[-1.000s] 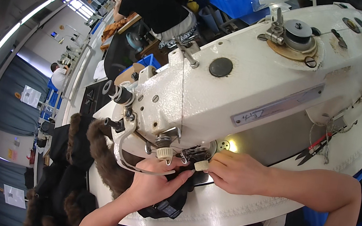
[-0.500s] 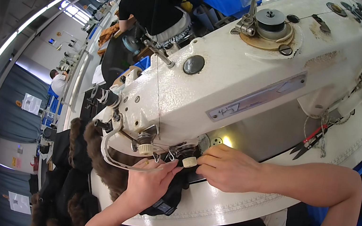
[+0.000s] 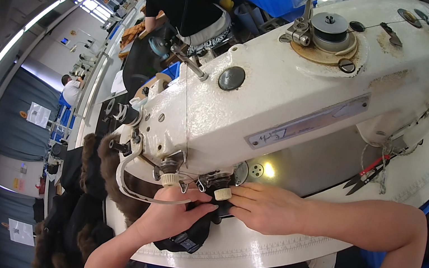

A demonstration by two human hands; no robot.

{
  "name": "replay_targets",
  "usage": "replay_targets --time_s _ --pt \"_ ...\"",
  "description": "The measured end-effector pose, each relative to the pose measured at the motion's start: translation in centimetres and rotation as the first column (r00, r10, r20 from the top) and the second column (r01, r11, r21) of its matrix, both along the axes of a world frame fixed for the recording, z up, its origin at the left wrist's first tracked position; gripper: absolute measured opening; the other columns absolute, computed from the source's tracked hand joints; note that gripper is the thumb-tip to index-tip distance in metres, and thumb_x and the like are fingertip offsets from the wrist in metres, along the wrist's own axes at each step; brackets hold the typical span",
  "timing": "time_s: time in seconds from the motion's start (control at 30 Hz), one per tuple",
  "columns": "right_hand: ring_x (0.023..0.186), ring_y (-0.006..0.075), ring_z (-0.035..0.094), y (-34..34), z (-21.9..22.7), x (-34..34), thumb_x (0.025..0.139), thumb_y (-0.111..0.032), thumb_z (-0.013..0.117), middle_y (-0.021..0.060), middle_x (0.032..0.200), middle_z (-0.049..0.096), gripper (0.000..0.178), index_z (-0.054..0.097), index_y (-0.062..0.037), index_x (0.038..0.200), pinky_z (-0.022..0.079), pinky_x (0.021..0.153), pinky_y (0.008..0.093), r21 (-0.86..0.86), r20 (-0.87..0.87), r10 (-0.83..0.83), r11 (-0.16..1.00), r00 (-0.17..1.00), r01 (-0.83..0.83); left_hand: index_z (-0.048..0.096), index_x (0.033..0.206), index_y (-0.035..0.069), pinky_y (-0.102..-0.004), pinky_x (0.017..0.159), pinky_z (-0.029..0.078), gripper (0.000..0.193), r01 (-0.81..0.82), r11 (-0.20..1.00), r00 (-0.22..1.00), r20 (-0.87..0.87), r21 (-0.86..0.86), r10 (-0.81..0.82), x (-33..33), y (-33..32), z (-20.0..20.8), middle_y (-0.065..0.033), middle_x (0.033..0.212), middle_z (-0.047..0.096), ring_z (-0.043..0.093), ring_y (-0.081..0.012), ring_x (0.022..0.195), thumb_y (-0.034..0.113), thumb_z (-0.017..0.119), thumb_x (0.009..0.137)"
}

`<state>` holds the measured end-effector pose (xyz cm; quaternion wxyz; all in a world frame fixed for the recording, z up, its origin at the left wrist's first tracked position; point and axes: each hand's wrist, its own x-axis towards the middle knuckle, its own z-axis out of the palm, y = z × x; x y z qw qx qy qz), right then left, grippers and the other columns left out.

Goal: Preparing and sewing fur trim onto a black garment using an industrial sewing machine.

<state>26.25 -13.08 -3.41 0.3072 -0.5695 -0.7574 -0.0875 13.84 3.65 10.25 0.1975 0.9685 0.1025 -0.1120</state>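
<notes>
**Hands paired at the machine's head, dark cloth under them**

Left hand (image 3: 169, 218): thumb and fingers brought together, gripping the dark cloth (image 3: 200, 235), as best I can read it from my remote post. Right hand (image 3: 264, 209): palm down, fingers side by side, tips beside a cream knob (image 3: 222, 194). Whether those tips pinch anything I cannot tell; the contact is hidden.

Cloth sits on the near side of the white counter (image 3: 274, 251), below the head of the sewing machine (image 3: 202, 123), partly covered by the left hand. My judgement: a hand at either side keeps the layer steady, and the low, flat right hand suits the cramped space there. A pale curved tube (image 3: 120, 172) loops from the machine toward the left hand.

Brown fur (image 3: 111, 173) lies just left of the machine head, behind that tube. I cannot see whether it joins the cloth. More dark pieces (image 3: 80, 216) with fur trim heap farther left, probably set aside to leave elbow room.

Red-and-black snips (image 3: 370, 170) lie beyond the right forearm, beside some loose cord, well apart from the hands; likely parked near enough to grab, yet out of the cloth's way.
</notes>
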Motion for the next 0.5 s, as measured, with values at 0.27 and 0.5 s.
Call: replay_targets --time_s 0.27,0.5 --pt "0.120 0.0304 0.056 0.2 0.1 -0.1 0.084 -0.014 0.054 0.0173 0.123 0.061 0.032 0.063 0.0021 0.110 0.041 0.105 0.0390 -0.002 0.008 0.027 1.000 1.000 -0.027 0.067 0.084 0.000 -0.0350 0.064 0.048 0.015 0.001 0.993 0.994 0.106 -0.118 0.011 0.2 -0.1 -0.3 -0.0087 0.072 0.064 0.060 -0.0257 0.064 0.012 0.076 0.083" --pt "0.121 0.0331 0.055 -0.2 0.5 -0.6 0.083 -0.013 0.055 0.0198 0.122 0.061 0.034 0.063 0.0040 0.112 0.040 0.107 0.0412 -0.023 0.107 -0.079 0.996 0.991 0.081 0.073 0.095 0.005 -0.0386 0.073 0.043 0.019 0.057 0.991 0.984 0.161 0.121 -0.076 -0.8 -0.2 -1.6 -0.0111 0.078 0.065 0.060 -0.0293 0.075 0.019 0.074 0.082"
